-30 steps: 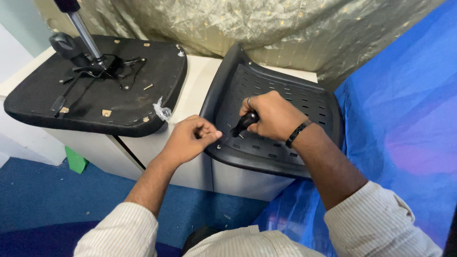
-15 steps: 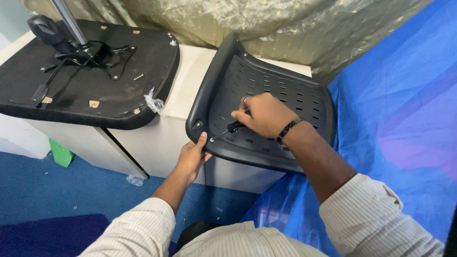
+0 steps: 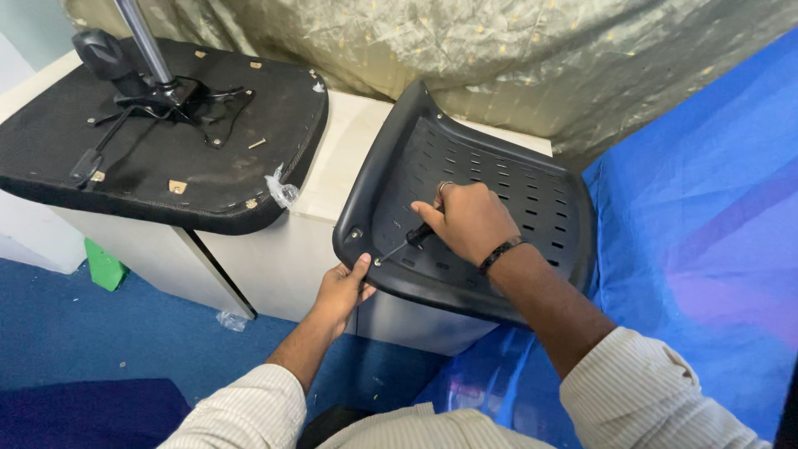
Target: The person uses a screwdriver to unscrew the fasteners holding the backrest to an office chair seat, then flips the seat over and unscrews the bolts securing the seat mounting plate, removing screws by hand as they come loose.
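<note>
Mid-frame, your right hand (image 3: pixel 470 220) fisted a screwdriver (image 3: pixel 407 241) against the black shell (image 3: pixel 515 183); your left hand (image 3: pixel 342 287) pinched its lower-left rim.

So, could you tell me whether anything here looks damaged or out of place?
Yes. The upturned seat has loose screws lying on its underside and a torn scrap of clear plastic hanging at its edge. The plastic back overhangs the cabinet, steadied by the left hand.
</note>
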